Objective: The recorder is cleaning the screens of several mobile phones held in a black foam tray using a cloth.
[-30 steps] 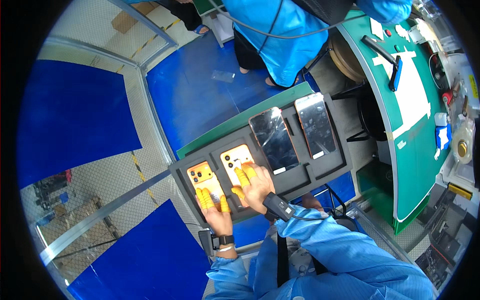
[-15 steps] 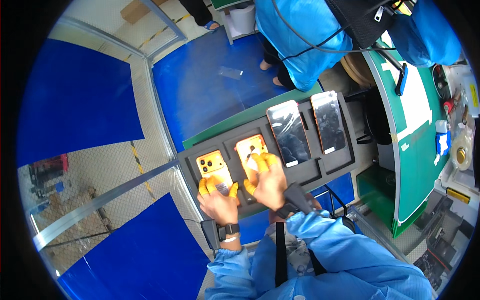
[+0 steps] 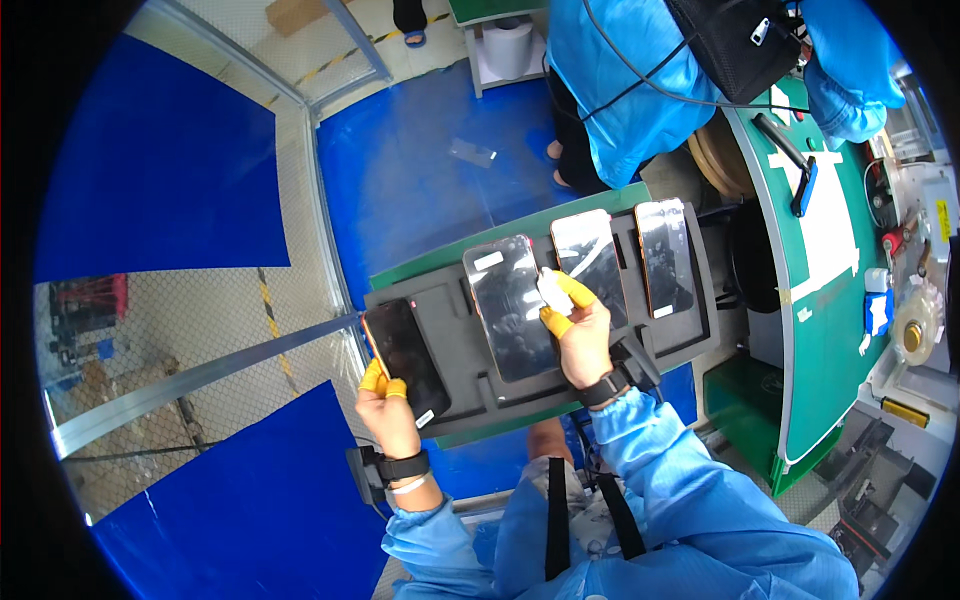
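My left hand (image 3: 392, 420) pinches the lower left edge of an orange-framed phone (image 3: 408, 360), its dark screen facing up over the left end of the tray. With yellow finger covers on, my right hand (image 3: 588, 345) grips the right edge of a second phone (image 3: 508, 320), also screen up and seemingly raised. A small crumpled white piece (image 3: 553, 294), perhaps a wipe, sits between the right fingers. Two more phones lie screen up in the dark grey tray (image 3: 455, 300): one (image 3: 590, 250) just beyond my right hand, another (image 3: 664, 258) at the right end.
Below the tray is a green table (image 3: 400, 272). A person in a blue smock (image 3: 640, 90) stands beyond it. To the right is a green workbench (image 3: 830, 330) with white paper and a tape roll (image 3: 913, 335). A mesh fence (image 3: 300, 200) runs along the left.
The two left phones showed their orange backs and now show dark screens. My left hand has moved slightly left, my right hand right. The view has shifted a little.
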`<action>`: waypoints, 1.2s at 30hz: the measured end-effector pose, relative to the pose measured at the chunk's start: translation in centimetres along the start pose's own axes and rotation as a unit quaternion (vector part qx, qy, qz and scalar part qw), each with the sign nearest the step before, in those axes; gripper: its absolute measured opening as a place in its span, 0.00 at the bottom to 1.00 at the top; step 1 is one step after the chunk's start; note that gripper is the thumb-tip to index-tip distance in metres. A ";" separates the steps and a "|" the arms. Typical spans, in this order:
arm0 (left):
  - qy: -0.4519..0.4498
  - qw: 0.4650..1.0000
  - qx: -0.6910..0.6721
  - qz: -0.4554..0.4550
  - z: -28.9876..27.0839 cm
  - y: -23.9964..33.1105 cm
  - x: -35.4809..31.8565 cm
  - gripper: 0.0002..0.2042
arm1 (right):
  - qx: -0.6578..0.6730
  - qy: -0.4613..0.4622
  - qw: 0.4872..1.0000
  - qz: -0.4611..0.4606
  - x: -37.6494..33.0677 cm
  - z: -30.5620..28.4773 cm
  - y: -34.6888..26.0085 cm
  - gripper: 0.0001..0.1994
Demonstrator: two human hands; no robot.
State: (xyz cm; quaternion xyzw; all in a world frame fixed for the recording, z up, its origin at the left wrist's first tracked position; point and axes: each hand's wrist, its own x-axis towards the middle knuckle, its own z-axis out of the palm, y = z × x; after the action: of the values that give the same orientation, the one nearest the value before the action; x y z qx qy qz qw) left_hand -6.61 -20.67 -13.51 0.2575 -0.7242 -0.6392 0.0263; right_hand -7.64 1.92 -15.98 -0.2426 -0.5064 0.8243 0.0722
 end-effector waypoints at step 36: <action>-0.266 0.945 -0.173 -0.076 9.8 2.9 -5.5 0.10 | -0.015 -0.218 0.960 0.177 -2.5 -2.6 -4.8 0.08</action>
State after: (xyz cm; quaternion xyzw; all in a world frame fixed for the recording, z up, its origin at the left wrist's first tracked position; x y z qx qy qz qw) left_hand -6.46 -9.39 -10.93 0.1238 -0.5612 -0.8002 -0.1717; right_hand -4.84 5.38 -11.93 -0.1435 -0.4707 0.8494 -0.1906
